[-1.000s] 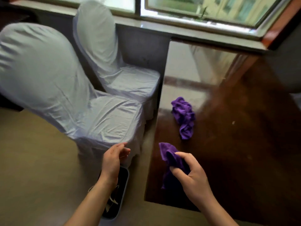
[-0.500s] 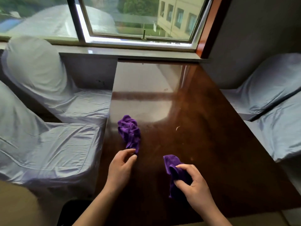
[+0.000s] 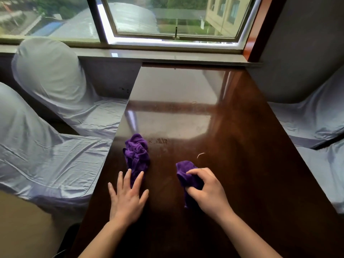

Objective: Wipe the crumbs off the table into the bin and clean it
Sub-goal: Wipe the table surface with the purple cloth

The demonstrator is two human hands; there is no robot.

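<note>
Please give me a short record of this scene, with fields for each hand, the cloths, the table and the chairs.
left hand: open, flat on the table, fingertips at the loose cloth
right hand: gripping a purple cloth against the table
loose cloth: purple, bunched, near the table's left edge
table: dark glossy wood, a small pale scrap beyond the right hand
chairs: covered in pale fabric, both sides

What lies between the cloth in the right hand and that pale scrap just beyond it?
Nothing visible. Bare table separates the cloth in the right hand from the scrap.
</note>
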